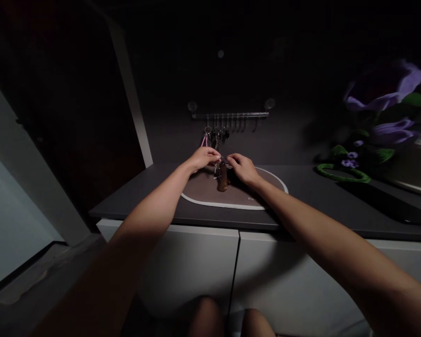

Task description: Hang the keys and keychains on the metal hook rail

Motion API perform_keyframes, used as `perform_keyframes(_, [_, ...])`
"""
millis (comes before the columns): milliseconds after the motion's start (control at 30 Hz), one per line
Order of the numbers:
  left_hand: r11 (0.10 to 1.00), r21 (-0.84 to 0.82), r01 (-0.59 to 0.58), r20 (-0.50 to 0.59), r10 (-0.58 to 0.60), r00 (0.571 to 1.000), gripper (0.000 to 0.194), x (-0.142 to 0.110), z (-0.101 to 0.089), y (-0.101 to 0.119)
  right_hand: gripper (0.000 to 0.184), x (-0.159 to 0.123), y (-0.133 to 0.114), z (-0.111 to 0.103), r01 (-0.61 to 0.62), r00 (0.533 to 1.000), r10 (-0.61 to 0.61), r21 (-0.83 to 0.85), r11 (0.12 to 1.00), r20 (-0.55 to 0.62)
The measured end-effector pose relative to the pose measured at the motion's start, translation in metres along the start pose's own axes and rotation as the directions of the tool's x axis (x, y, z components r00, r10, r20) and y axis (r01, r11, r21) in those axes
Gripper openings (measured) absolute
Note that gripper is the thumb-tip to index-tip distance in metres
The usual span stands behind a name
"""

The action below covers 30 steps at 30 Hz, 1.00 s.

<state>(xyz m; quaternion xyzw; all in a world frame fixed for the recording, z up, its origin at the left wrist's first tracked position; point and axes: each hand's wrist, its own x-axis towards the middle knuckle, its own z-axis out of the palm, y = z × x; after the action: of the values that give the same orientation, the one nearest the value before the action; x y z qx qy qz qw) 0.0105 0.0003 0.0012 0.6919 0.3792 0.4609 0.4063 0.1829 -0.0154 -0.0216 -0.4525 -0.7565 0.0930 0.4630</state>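
Mid-frame, the left hand (pixel 204 158) pinches at a ring of metal keys with a brown leather fob (pixel 222 180), which dangles between it and the right hand (pixel 242 168), also pinching there, above a taupe oval mat with a white rim (pixel 231 205) on the dark grey bench (pixel 143 196). Higher up, a steel hook rail (pixel 229 114) holds more keys; far right, large purple artificial flowers (pixel 382 89) stand

Inspection finds no legible text, brand or number in view. One small printed mark (pixel 251 198) sits near the lower edge of the oval mat (pixel 199 193), but it is too small to read.
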Motion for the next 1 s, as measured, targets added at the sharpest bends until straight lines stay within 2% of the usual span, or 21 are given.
perform_keyframes(133, [0.999,-0.046,-0.028,-0.035,0.026,0.999,0.015,0.001,0.001,0.002,0.029,-0.001,-0.001,0.001,0.039,0.999,-0.041,0.116,0.992,0.011])
perform_keyframes(333, [0.996,-0.064,-0.064,-0.021,0.062,0.998,0.021,0.002,0.004,0.003,0.027,0.001,0.004,0.005,0.043,0.999,-0.038,0.216,0.975,-0.027])
perform_keyframes(500, [0.989,-0.068,-0.131,0.011,0.132,0.991,0.024,0.002,0.006,0.003,0.025,0.004,0.005,0.005,0.032,0.999,-0.020,0.236,0.971,-0.050])
perform_keyframes(600, [0.986,-0.033,-0.165,-0.006,0.165,0.986,0.023,0.002,0.007,0.005,0.026,0.004,0.005,0.005,0.027,0.998,-0.013,0.257,0.966,-0.057])
perform_keyframes(1000, [0.982,-0.123,-0.144,-0.033,0.141,0.989,0.028,0.000,0.012,0.009,0.025,0.006,-0.001,-0.001,0.060,0.996,-0.036,0.302,0.951,-0.085])
